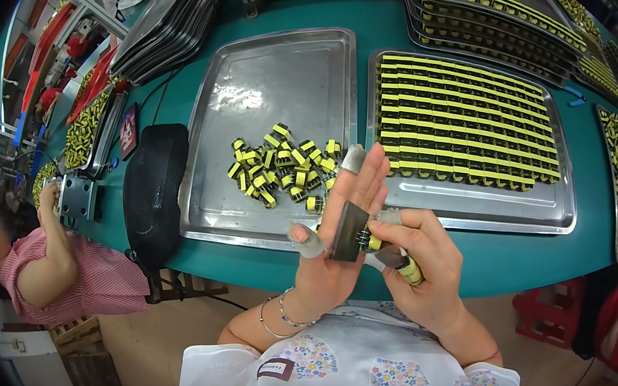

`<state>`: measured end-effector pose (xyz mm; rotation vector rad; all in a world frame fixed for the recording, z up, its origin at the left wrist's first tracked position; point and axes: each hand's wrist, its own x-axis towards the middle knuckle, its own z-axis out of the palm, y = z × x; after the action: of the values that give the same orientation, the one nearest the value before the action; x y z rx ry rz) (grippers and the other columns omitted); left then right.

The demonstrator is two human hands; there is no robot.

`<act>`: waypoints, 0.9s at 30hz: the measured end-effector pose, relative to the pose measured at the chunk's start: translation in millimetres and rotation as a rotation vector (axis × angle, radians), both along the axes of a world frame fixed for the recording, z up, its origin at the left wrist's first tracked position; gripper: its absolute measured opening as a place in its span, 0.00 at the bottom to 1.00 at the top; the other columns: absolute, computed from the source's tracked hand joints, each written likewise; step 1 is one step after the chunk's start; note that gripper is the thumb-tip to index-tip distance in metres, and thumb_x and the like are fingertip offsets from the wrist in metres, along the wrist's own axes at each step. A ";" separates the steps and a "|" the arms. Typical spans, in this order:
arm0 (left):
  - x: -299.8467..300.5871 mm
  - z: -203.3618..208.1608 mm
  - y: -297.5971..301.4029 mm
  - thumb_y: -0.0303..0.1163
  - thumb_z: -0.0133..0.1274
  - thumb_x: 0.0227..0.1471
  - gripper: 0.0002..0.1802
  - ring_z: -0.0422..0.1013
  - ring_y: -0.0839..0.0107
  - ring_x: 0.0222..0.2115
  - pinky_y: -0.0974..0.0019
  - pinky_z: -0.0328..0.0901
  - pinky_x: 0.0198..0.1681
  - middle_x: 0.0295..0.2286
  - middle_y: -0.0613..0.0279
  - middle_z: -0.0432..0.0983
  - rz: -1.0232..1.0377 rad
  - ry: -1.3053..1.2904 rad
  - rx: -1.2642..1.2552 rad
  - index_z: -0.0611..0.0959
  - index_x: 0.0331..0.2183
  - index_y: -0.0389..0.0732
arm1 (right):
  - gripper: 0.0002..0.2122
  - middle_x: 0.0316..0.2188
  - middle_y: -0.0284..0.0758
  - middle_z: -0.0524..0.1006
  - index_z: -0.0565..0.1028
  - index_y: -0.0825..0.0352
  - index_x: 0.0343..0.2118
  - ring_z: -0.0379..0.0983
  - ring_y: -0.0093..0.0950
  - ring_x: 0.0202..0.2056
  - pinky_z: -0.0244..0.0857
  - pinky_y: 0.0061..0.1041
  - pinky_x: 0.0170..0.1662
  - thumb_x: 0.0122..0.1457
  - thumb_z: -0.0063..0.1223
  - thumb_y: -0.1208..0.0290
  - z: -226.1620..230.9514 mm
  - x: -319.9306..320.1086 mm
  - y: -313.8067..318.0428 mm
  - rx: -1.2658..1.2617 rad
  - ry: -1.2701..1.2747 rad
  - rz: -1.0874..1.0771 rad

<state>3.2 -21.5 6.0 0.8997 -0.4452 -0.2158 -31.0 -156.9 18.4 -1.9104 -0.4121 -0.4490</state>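
Observation:
My left hand (327,264) is palm up with its fingers stretched, and a dark flat rectangular block (350,232) rests across the palm. Grey wraps cover its thumb and one fingertip. Close against the block, my right hand (427,260) pinches a small black-and-yellow coil component (373,241) whose row of thin pins faces the block. Another black-and-yellow component (411,272) shows lower in the right hand, among the curled fingers. Ahead and left, a loose pile of the same components (282,163) lies on a metal tray (261,73).
At the right, a second metal tray (474,215) holds neat rows of components (469,127). Stacked filled trays (487,30) stand behind it. A black case (153,190) lies left of the near tray. At far left, a co-worker in a checked shirt (79,273) sits.

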 end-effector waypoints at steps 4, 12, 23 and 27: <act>-1.2 0.6 -0.8 0.74 0.21 0.51 0.50 0.38 0.49 0.65 0.50 0.32 0.65 0.64 0.46 0.38 0.022 -0.084 0.167 0.46 0.65 0.49 | 0.22 0.34 0.38 0.73 0.77 0.66 0.39 0.74 0.33 0.31 0.69 0.26 0.32 0.35 0.60 0.88 3.9 -0.5 -1.0 -0.067 -0.009 0.000; -2.9 -7.9 2.2 0.77 0.25 0.48 0.53 0.37 0.49 0.65 0.47 0.30 0.65 0.64 0.45 0.38 -0.050 -0.030 0.181 0.52 0.64 0.50 | 0.18 0.30 0.36 0.75 0.77 0.66 0.35 0.74 0.32 0.31 0.69 0.26 0.33 0.37 0.59 0.88 -2.5 3.5 -5.2 0.099 0.092 0.044; -7.6 11.2 2.1 0.79 0.29 0.44 0.60 0.43 0.48 0.63 0.51 0.41 0.65 0.63 0.44 0.42 -0.211 0.241 0.078 0.44 0.64 0.43 | 0.22 0.36 0.36 0.74 0.78 0.66 0.38 0.70 0.28 0.30 0.65 0.24 0.31 0.33 0.59 0.86 2.9 4.0 -10.1 -0.006 -0.021 0.099; -10.9 7.3 7.2 0.77 0.34 0.45 0.60 0.51 0.49 0.61 0.53 0.48 0.63 0.62 0.41 0.47 -0.327 0.266 0.216 0.43 0.64 0.42 | 0.18 0.36 0.35 0.71 0.79 0.66 0.37 0.69 0.30 0.30 0.65 0.26 0.30 0.38 0.60 0.78 1.3 4.2 -15.8 -0.199 -0.289 0.179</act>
<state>-7.7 -14.2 13.3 0.9900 -0.3218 -0.6851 -26.8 -172.6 19.7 -1.9818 -0.8372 -0.5853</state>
